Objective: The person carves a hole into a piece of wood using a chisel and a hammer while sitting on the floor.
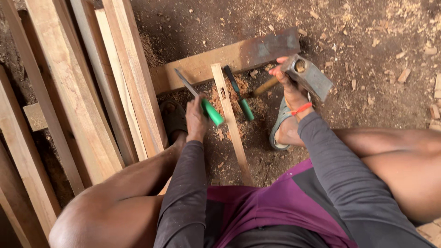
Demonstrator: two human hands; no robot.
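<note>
Left hand (196, 120) closed in a firm grip on the green plastic handle of a flat steel chisel (198, 98), blade angled away toward a narrow pale wooden strip (228, 112) with a small mortise, just right of the grip. Right hand (287, 78) wrapped on a wooden-handled steel hammer (307, 76), raised. Likely head-heavy; best held low on the handle. Chisel stiff, sharp-edged. Spare green-handled chisel (240, 94) lying between the grips; stacked planks (87, 92) crowding left, open dirt floor (367, 55) right.

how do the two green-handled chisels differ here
The green-handled chisel in the left hand is gripped and lifted at a slant; the other green-handled chisel lies loose on the sawdust, untouched. The held one sits left of the narrow wooden strip, the loose one right of it. The held one's handle looks brighter green. Both have dark metal blades pointing away from the person.
</note>
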